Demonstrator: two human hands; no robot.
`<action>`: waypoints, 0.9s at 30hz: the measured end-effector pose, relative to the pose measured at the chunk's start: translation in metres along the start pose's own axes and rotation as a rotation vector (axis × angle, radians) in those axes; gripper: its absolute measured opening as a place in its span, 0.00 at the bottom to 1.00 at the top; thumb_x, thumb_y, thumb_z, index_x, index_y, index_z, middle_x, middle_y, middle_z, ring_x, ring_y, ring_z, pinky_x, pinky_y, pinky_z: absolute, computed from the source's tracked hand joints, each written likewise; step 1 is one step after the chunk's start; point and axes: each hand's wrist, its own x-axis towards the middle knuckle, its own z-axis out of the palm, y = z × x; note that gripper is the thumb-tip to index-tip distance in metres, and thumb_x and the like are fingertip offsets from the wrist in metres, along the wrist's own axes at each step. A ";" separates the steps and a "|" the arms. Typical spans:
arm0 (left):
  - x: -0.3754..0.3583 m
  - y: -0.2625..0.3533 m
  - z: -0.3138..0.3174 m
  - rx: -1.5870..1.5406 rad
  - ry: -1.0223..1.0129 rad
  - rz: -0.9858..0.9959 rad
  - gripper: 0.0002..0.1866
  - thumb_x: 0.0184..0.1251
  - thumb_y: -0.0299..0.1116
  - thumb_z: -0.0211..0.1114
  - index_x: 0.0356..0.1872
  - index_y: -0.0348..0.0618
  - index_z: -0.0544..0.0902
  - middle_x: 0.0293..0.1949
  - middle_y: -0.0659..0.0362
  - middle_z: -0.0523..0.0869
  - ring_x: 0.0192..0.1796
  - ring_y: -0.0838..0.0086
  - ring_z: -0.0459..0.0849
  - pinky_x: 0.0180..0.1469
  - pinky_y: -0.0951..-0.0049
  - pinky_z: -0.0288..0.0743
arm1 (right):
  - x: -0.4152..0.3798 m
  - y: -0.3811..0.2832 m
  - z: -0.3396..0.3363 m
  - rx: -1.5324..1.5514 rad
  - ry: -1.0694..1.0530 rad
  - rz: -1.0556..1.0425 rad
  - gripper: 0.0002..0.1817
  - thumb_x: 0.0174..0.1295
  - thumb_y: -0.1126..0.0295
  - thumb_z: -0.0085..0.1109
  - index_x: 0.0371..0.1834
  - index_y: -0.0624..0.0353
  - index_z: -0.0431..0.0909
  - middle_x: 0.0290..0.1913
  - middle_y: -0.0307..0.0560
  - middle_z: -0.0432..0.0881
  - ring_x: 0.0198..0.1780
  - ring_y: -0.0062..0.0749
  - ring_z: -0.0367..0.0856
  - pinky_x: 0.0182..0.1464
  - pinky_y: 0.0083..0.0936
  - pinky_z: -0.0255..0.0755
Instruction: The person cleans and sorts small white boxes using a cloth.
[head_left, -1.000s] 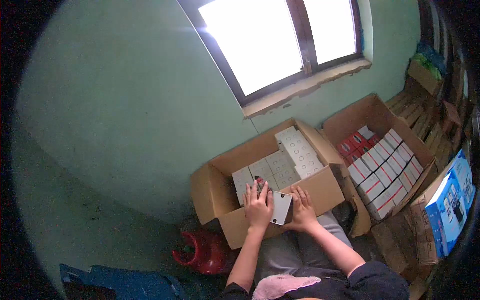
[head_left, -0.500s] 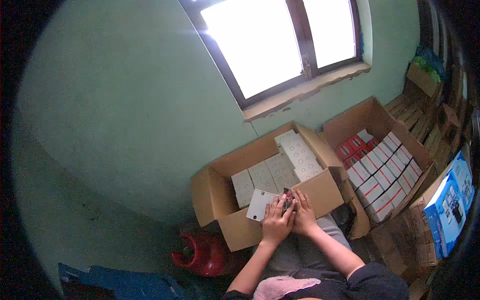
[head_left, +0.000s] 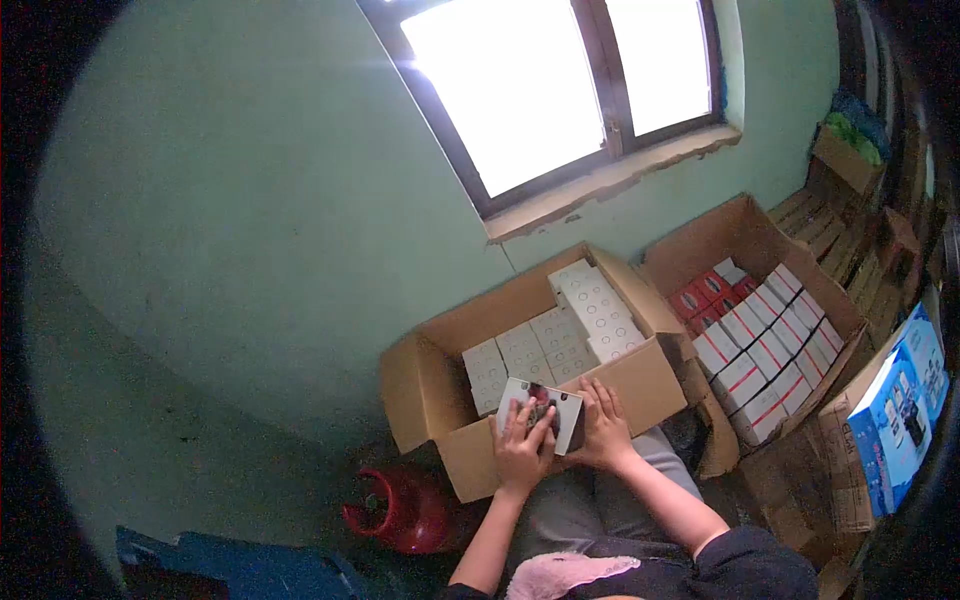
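Note:
A thin white plate point(head_left: 568, 420) with dark slots near its corners is tilted over the near flap of an open cardboard box. On its face lies a dark, pinkish-patterned piece point(head_left: 541, 398), partly covered by fingers. My left hand point(head_left: 522, 450) grips the plate from the left, fingers laid across its face and the dark piece. My right hand point(head_left: 605, 432) is at the plate's right edge, fingers stretched forward and thumb reaching toward the lower edge. Inside the cardboard box point(head_left: 465, 455), white small boxes point(head_left: 530, 345) stand in rows, with a taller stack point(head_left: 600, 310) at the right.
To the right, a second carton point(head_left: 700, 240) holds white boxes with red stripes point(head_left: 770, 355) and red boxes point(head_left: 705, 295). A red gas cylinder point(head_left: 425, 510) stands at lower left. A blue printed box point(head_left: 905, 410) is at far right. The window point(head_left: 550, 90) is above.
The plate has shifted right, between my hands, and the dark piece now lies over it. My left hand has moved left, away from my right hand, which stays nearly in place.

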 end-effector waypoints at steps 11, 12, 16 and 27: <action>0.045 -0.007 0.003 0.067 0.004 -0.160 0.19 0.71 0.40 0.53 0.59 0.54 0.81 0.66 0.52 0.73 0.72 0.50 0.64 0.72 0.42 0.50 | 0.000 -0.001 0.000 -0.002 -0.019 0.019 0.70 0.26 0.38 0.78 0.71 0.62 0.48 0.76 0.55 0.51 0.78 0.49 0.44 0.78 0.46 0.36; 0.048 -0.008 0.004 0.064 -0.005 -0.141 0.19 0.71 0.40 0.53 0.59 0.54 0.81 0.66 0.52 0.72 0.71 0.50 0.64 0.72 0.42 0.51 | 0.000 0.000 0.001 0.008 -0.013 0.018 0.70 0.26 0.38 0.78 0.71 0.62 0.47 0.76 0.55 0.51 0.78 0.49 0.44 0.78 0.46 0.36; 0.054 -0.005 0.006 0.018 -0.054 -0.083 0.18 0.71 0.39 0.54 0.59 0.53 0.81 0.67 0.52 0.71 0.71 0.49 0.64 0.72 0.44 0.52 | 0.000 0.001 0.004 -0.012 -0.007 0.014 0.70 0.27 0.37 0.77 0.72 0.62 0.47 0.76 0.55 0.51 0.78 0.49 0.44 0.78 0.46 0.36; 0.040 0.032 0.015 -0.034 -0.134 0.160 0.18 0.69 0.41 0.58 0.58 0.60 0.81 0.68 0.57 0.71 0.72 0.55 0.66 0.70 0.46 0.60 | -0.004 0.013 0.023 -0.259 -0.050 -0.015 0.54 0.48 0.43 0.63 0.74 0.64 0.52 0.75 0.57 0.53 0.78 0.51 0.44 0.78 0.47 0.35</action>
